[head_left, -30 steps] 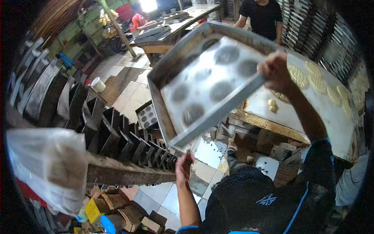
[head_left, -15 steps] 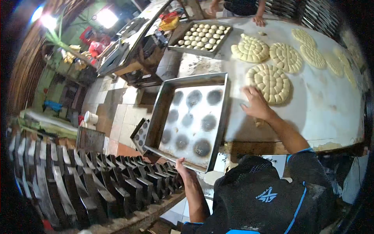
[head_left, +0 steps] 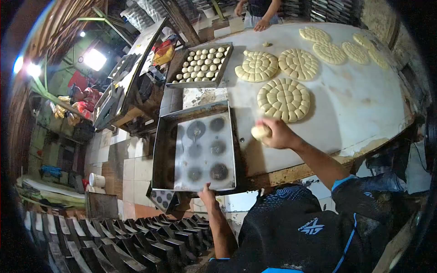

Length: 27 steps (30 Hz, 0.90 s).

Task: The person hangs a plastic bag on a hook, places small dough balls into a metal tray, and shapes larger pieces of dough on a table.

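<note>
My left hand (head_left: pixel 208 196) grips the near edge of a deep metal tray (head_left: pixel 231 150), whose pale bottom shows several dark round marks and holds no dough. My right hand (head_left: pixel 278 133) is closed around a small pale dough ball (head_left: pixel 261 132), over the table edge just right of the tray. Beyond that hand lies a round of scored dough (head_left: pixel 283 100), cut in rings of small pieces. Two similar rounds (head_left: pixel 257 66) (head_left: pixel 298 64) sit behind it, side by side.
On the pale worktable (head_left: pixel 364 104), more scored dough (head_left: pixel 329 53) lies at the back right. A tray of dough balls (head_left: pixel 200 65) stands back left. Another person's hand (head_left: pixel 261 24) rests at the far edge. Stacked dark metal trays (head_left: pixel 114 241) fill the lower left.
My right hand has come away from the near dough round and now holds a dough ball. The view has shifted, with the table's contents appearing further left. My left hand still holds the tray.
</note>
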Tool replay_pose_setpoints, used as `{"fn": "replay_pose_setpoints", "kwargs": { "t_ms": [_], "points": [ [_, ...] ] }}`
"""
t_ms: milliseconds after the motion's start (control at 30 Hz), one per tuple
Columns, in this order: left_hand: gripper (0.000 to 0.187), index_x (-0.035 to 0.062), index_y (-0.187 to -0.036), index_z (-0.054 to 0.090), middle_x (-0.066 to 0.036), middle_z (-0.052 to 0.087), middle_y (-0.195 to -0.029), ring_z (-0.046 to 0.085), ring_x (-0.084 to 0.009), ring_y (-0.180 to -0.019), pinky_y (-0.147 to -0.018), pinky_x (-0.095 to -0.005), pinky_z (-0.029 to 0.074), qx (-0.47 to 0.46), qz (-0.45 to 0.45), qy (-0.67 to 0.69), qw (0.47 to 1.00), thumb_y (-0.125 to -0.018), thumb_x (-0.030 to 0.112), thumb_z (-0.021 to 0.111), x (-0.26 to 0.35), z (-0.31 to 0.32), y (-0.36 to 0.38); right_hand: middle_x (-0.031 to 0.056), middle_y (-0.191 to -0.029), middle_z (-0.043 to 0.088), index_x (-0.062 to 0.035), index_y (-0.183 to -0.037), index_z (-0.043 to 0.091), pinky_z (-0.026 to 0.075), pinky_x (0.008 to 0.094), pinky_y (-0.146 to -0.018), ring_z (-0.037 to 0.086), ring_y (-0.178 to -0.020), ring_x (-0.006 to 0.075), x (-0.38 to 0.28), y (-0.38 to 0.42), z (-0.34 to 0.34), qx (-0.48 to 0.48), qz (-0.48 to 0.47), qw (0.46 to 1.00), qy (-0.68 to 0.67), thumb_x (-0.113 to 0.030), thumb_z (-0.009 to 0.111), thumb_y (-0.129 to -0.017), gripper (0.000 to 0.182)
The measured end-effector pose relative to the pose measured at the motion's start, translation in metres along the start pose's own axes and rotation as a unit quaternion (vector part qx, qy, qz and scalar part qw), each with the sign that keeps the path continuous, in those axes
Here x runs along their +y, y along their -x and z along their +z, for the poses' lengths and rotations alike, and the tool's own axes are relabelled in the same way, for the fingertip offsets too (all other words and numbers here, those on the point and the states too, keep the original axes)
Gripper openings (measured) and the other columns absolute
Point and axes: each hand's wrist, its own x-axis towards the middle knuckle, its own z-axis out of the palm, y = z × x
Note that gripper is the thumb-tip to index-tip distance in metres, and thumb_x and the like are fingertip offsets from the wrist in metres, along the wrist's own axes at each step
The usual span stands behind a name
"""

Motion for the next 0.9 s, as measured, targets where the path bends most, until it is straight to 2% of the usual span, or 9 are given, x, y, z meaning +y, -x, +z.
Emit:
{"fn": "replay_pose_setpoints", "kwargs": {
  "t_ms": [100,167,233,267,300,400,633,767,900],
  "points": [
    [0.039,-0.0069,-0.072,0.06,-0.007,0.049,-0.055,0.052,-0.0219,-0.055,-0.055,-0.0378,0.045,-0.074,0.071,-0.075,0.992,-0.081,0.03,0.067,0.016,0.002,-0.006,0.0214,-0.111,0.058,-0.0032,-0.119,0.051,0.048,0.0434,-0.086,0.058,-0.102,0.0381,-0.013,-0.047,0.016,0.253,-0.169,0.946,0.113,-0.001,0.068,-0.068,0.054],
    [0.058,-0.0128,-0.092,0.058,-0.023,0.048,-0.095,0.048,-0.0338,-0.095,-0.08,-0.0516,0.04,0.005,0.063,-0.236,0.97,-0.079,0.042,0.07,0.014,0.007,-0.013,0.0226,-0.124,0.05,-0.0056,-0.131,0.044,0.043,0.0445,-0.096,0.049,-0.115,0.0409,0.005,-0.079,0.042,0.331,-0.208,0.911,0.133,0.0,0.068,-0.07,0.066],
    [0.091,-0.0133,-0.122,0.048,-0.032,0.017,-0.142,0.02,-0.0463,-0.133,-0.1,-0.0635,0.028,0.002,-0.006,-0.311,0.95,-0.071,0.058,0.073,0.014,0.001,-0.023,0.0224,-0.134,0.047,-0.0045,-0.135,0.047,0.041,0.0433,-0.101,0.048,-0.12,0.0394,0.072,-0.074,0.082,0.147,-0.055,0.941,0.299,-0.013,0.077,-0.067,0.074],
    [0.089,-0.0102,-0.125,0.047,-0.03,0.022,-0.141,0.024,-0.0451,-0.132,-0.101,-0.0625,0.027,0.029,0.034,-0.285,0.957,-0.072,0.057,0.073,0.006,-0.008,-0.024,0.0238,-0.131,0.051,-0.0021,-0.117,0.063,0.045,0.0427,-0.097,0.053,-0.117,0.0365,0.087,-0.075,0.084,-0.25,0.196,0.92,0.232,-0.029,0.082,-0.064,0.063],
    [0.087,-0.007,-0.128,0.047,-0.027,0.028,-0.139,0.027,-0.0439,-0.131,-0.102,-0.0616,0.026,0.057,0.073,-0.255,0.963,-0.073,0.055,0.073,-0.003,-0.014,-0.024,0.0239,-0.123,0.057,-0.0027,-0.099,0.072,0.048,0.0422,-0.093,0.057,-0.113,0.0335,0.099,-0.057,0.09,-0.336,0.202,0.91,0.138,-0.041,0.084,-0.062,0.054],
    [0.058,0.0004,-0.125,0.052,-0.016,0.048,-0.125,0.044,-0.0304,-0.118,-0.097,-0.0449,0.039,0.089,0.131,-0.086,0.984,-0.08,0.029,0.074,0.023,-0.042,0.031,0.0193,-0.12,0.06,-0.0069,-0.108,0.068,0.047,0.0446,-0.094,0.06,-0.106,0.0365,0.099,0.039,0.094,-0.065,-0.014,0.981,0.181,-0.04,0.081,-0.065,0.055],
    [0.046,0.0014,-0.118,0.054,-0.016,0.057,-0.105,0.058,-0.0263,-0.094,-0.081,-0.0355,0.05,-0.367,0.292,-0.042,0.882,-0.08,0.017,0.075,-0.008,0.076,0.137,0.0045,-0.07,0.062,-0.0066,-0.073,0.061,0.048,0.0311,-0.059,0.057,-0.061,0.0147,0.246,0.143,0.0,0.248,0.244,0.935,0.072,-0.008,0.069,-0.072,0.008],
    [0.055,0.0027,-0.125,0.055,-0.017,0.06,-0.114,0.061,-0.0243,-0.094,-0.08,-0.0363,0.052,-0.622,0.342,-0.205,0.674,-0.078,0.022,0.079,0.051,0.168,0.142,0.0096,-0.07,0.053,-0.0019,-0.07,0.054,0.045,0.0334,-0.057,0.054,-0.06,0.0208,0.253,0.156,-0.054,0.303,0.225,0.914,0.151,-0.005,0.066,-0.073,0.012],
    [0.032,0.0068,-0.12,0.061,-0.008,0.064,-0.113,0.061,-0.0181,-0.093,-0.08,-0.0313,0.051,-0.662,0.189,-0.003,0.725,-0.089,0.016,0.064,0.114,0.299,0.044,0.0121,-0.073,0.051,-0.0005,-0.074,0.052,0.045,0.0353,-0.058,0.055,-0.064,0.0263,0.243,0.183,-0.094,0.295,0.2,0.927,0.119,-0.004,0.064,-0.076,0.012]
  ]
}}
